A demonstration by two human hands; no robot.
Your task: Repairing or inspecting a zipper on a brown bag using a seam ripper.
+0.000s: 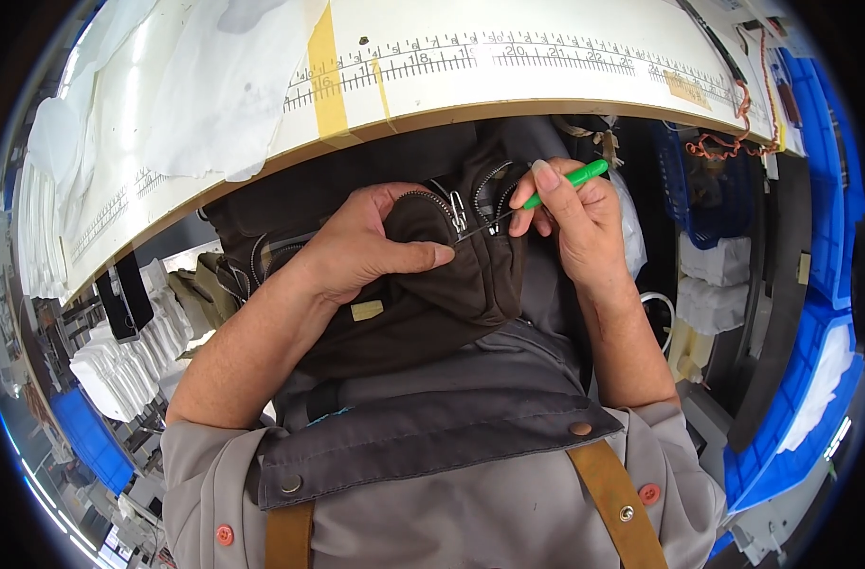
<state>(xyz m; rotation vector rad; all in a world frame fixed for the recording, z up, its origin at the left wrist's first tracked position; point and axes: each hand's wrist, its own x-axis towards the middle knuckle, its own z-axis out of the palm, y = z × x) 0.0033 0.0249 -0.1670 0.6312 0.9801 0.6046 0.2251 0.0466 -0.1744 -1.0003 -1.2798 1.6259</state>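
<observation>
A dark brown fabric bag (423,313) with several zippers lies across my lap, below the table's front edge. My left hand (361,242) is closed on its upper left part, thumb on the cloth beside a curved zipper (430,196). Between the fingers of my right hand (574,213) is a thin metal-shafted tool with a green handle (584,173). Its shaft points down and left, and its tip is at the zipper end by a silver zipper pull (458,211). Whether the tip is in the cloth I cannot tell. A small yellowish tag (367,310) sits on the bag's front.
Ahead is a white worktable (451,81) with a printed ruler scale and yellow tape; white sheets (214,85) cover its left part. Blue bins (797,408) stand at the right, a dark blue basket (702,194) under the table. Stacked white pieces (119,370) are at the left.
</observation>
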